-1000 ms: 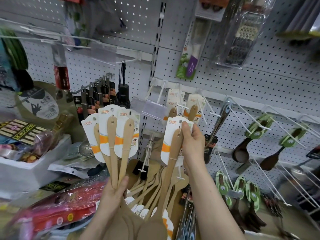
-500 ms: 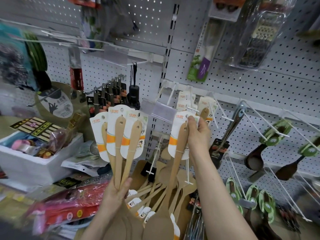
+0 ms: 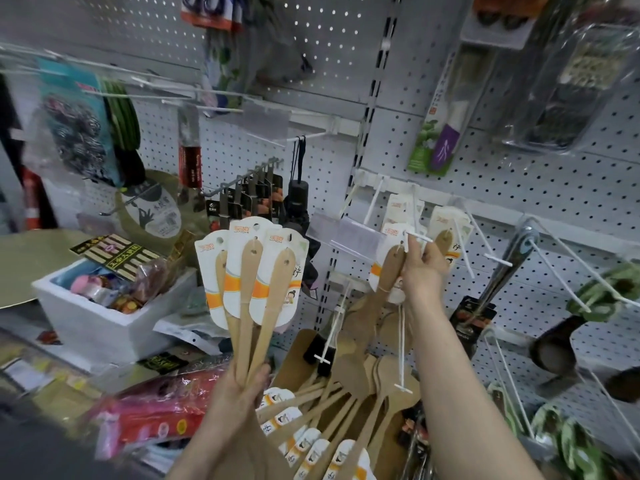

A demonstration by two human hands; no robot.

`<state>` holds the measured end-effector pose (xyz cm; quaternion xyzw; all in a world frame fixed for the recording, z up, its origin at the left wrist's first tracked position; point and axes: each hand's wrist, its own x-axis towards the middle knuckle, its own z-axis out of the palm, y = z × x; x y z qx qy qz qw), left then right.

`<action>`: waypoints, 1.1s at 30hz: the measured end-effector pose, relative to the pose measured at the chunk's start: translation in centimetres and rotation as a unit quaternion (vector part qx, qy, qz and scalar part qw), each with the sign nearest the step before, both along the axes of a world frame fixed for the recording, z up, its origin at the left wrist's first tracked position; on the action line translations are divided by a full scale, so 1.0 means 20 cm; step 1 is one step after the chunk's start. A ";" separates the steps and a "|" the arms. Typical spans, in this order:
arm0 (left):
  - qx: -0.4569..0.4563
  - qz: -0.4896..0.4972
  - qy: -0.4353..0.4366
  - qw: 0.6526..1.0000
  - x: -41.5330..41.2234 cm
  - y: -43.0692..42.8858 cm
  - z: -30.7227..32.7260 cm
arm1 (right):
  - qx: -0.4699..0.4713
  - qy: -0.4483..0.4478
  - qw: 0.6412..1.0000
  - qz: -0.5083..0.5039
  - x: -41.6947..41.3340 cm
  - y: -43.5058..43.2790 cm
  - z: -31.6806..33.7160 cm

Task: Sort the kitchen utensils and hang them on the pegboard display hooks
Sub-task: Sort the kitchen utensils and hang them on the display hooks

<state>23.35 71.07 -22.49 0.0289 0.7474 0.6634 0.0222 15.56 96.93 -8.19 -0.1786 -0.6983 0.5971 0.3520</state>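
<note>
My left hand [image 3: 235,396] grips three wooden spatulas [image 3: 249,292] by their lower handles, fanned upright with white and orange cards on top. My right hand [image 3: 420,268] pinches the top of one more carded wooden spatula [image 3: 389,268] and holds its card hole against the tip of a white pegboard hook [image 3: 417,237]. Behind it, more carded spatulas [image 3: 446,230] hang on neighbouring hooks. A pile of the same wooden spatulas [image 3: 332,420] lies below, between my forearms.
White pegboard [image 3: 519,188] fills the wall, with several bare hooks [image 3: 498,263] sticking out at the right. Dark ladles with green tags [image 3: 568,337] hang lower right. A white foam box [image 3: 104,327] of small goods and red packets [image 3: 156,414] sit at the left.
My right hand has raised its spatula up and to the right, bringing the card to the hook's tip. The left hand still holds its three spatulas; the view has shifted.
</note>
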 end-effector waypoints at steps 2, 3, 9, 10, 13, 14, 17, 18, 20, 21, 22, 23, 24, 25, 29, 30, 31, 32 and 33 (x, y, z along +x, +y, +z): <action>0.012 -0.002 -0.009 1.000 0.00 0.01 0.00 | 0.015 -0.010 1.000 -0.002 -0.02 0.01 0.01; 0.023 -0.004 -0.017 1.000 0.00 0.01 0.00 | 0.019 -0.011 1.000 -0.003 -0.03 0.01 0.00; 0.080 -0.060 -0.060 0.993 -0.01 0.04 -0.01 | -0.023 -0.024 0.999 -0.018 0.00 -0.02 -0.06; 0.093 -0.071 -0.064 0.991 -0.01 0.06 -0.01 | -0.018 -0.027 0.999 -0.036 0.03 -0.03 -0.07; 0.114 -0.095 -0.065 0.987 0.02 0.10 0.00 | 0.015 -0.016 0.996 -0.082 0.12 -0.08 -0.12; 0.118 -0.101 -0.064 0.986 0.02 0.11 0.00 | 0.014 -0.019 0.996 -0.080 0.16 -0.09 -0.13; 0.135 -0.121 -0.073 0.981 0.05 0.16 -0.02 | -0.008 -0.042 0.999 0.016 0.28 -0.17 -0.15; 0.138 -0.131 -0.077 0.979 0.06 0.17 -0.03 | -0.009 -0.048 0.997 0.065 0.31 -0.20 -0.15; 0.142 -0.148 -0.079 0.976 0.08 0.18 -0.04 | 0.011 -0.060 0.988 0.143 0.37 -0.28 -0.14; 0.145 -0.153 -0.079 0.974 0.08 0.19 -0.04 | 0.018 -0.062 0.986 0.153 0.38 -0.30 -0.13; 0.147 -0.155 -0.079 0.974 0.09 0.19 -0.04 | 0.012 -0.060 0.987 0.149 0.39 -0.32 -0.12; 0.150 -0.155 -0.079 0.973 0.09 0.19 -0.04 | 0.001 -0.057 0.989 0.139 0.39 -0.32 -0.12; 0.147 -0.158 -0.081 0.973 0.09 0.19 -0.05 | -0.014 -0.056 0.990 0.128 0.39 -0.32 -0.11; 0.137 -0.163 -0.082 0.974 0.09 0.19 -0.06 | -0.028 -0.058 0.991 0.121 0.39 -0.32 -0.11; 0.084 -0.182 -0.063 0.978 0.11 0.19 -0.08 | -0.102 -0.047 0.983 0.148 0.40 -0.28 -0.10; 0.089 -0.180 -0.068 0.977 0.12 0.20 -0.08 | -0.119 -0.040 0.979 0.162 0.41 -0.28 -0.10; 0.094 -0.174 -0.079 0.977 0.12 0.21 -0.09 | -0.136 -0.036 0.975 0.173 0.42 -0.27 -0.09; 0.102 -0.170 -0.092 0.976 0.13 0.22 -0.09 | -0.151 -0.035 0.971 0.181 0.43 -0.27 -0.09; 0.103 -0.169 -0.101 0.975 0.13 0.24 -0.10 | -0.164 -0.033 0.968 0.187 0.43 -0.26 -0.10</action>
